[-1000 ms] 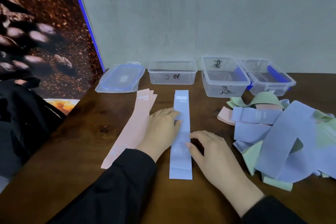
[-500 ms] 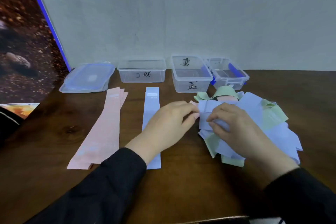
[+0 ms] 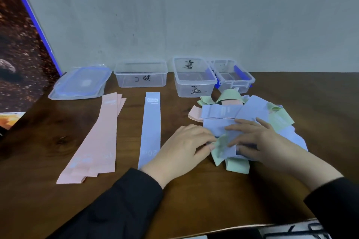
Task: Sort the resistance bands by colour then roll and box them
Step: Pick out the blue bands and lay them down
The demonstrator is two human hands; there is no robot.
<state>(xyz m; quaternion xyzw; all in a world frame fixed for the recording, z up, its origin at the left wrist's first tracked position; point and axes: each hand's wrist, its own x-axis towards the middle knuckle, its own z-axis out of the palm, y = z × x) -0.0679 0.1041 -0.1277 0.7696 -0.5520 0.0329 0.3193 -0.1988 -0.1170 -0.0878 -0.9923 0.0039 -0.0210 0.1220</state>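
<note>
Blue band (image 3: pixel 150 130), flat, marked "20"

both forearms run off the bottom edge; box markings (image 3: pixel 147 78) illegible.

We note pink bands (image 3: pixel 97 137) stacked flat at left, one blue band (image 3: pixel 150 128) flat beside them; mixed heap (image 3: pixel 250 122) of blue, green, pink at right. Three clear boxes (image 3: pixel 140 75) behind, open.
</note>
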